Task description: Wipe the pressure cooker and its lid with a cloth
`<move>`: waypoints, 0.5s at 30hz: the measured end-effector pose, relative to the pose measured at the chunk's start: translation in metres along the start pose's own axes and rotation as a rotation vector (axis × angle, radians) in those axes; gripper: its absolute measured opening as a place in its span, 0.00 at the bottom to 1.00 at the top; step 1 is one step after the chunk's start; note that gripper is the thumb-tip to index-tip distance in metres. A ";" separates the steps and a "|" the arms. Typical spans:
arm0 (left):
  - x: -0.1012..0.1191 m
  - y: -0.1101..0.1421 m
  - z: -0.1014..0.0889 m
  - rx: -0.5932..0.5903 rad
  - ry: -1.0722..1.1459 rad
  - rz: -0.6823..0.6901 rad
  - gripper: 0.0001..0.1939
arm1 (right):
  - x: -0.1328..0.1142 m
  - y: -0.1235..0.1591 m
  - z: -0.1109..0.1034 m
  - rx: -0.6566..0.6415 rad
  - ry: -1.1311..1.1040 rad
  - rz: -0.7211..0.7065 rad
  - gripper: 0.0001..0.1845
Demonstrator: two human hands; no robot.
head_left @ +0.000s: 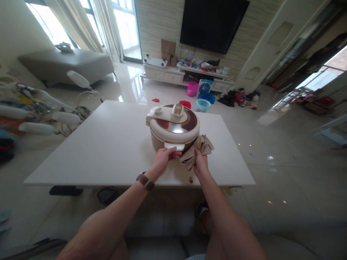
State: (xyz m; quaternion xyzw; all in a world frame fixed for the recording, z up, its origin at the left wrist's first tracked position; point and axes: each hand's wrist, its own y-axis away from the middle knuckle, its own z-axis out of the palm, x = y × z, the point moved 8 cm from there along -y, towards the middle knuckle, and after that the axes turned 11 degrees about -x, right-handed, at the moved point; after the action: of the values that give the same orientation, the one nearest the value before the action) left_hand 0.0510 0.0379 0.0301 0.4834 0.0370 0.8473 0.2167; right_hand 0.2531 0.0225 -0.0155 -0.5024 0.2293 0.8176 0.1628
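A cream and brown pressure cooker (pixel 175 135) with its lid on stands on the white table (pixel 108 155). My left hand (pixel 162 160), with a watch on the wrist, grips the cooker's white front handle (pixel 175 147), thumb on top and fingers below. In my right hand (pixel 200 161) is a crumpled, folded brown cloth or paper (pixel 197 151), held against the cooker's lower right side. Its material is hard to make out. A small dark scrap (pixel 191 179) lies near the table's front edge.
Beyond the table, a light blue basket (pixel 203 105), a pink bin (pixel 192 89) and red pieces lie on the floor. A cluttered TV cabinet (pixel 166 76) stands against the wall. A lamp with several white shades (pixel 36 128) is at left, and a grey ottoman (pixel 67 65) behind.
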 end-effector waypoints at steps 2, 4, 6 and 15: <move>0.009 0.006 -0.016 0.024 -0.011 -0.022 0.08 | 0.002 -0.003 -0.002 0.008 -0.026 0.035 0.15; 0.019 0.012 -0.037 0.055 -0.032 -0.053 0.07 | 0.004 -0.006 -0.004 0.009 -0.058 0.085 0.14; 0.032 0.017 -0.062 0.113 -0.047 -0.076 0.07 | 0.004 -0.007 -0.006 0.006 -0.097 0.145 0.12; 0.099 0.014 -0.151 0.343 0.094 0.204 0.13 | -0.016 -0.010 -0.015 0.044 -0.128 0.186 0.13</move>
State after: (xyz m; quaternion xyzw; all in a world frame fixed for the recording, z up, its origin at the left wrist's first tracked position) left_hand -0.1232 0.0871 0.0335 0.4744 0.1420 0.8678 0.0424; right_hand 0.2763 0.0221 -0.0094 -0.4218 0.2818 0.8546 0.1114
